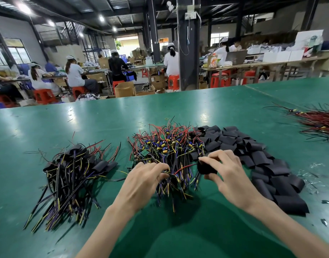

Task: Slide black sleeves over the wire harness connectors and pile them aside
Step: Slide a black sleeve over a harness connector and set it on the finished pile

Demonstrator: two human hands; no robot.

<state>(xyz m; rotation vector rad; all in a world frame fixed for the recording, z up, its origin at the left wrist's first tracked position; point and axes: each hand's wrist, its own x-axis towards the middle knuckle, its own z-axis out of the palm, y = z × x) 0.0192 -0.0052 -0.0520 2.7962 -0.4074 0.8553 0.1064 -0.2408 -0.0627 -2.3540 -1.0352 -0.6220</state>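
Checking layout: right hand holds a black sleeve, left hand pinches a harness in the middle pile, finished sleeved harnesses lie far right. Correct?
No. Head view shows the finished sleeved harnesses on the left; right hand holds the black sleeve, left hand pinches a harness in the middle pile.

a green table (67, 138) carries clear plastic scraps (308, 175) at its right. beyond it, people (75, 74) in white caps sit on red stools (43, 95) near cardboard boxes (124, 89) and a dark pillar (189, 53).
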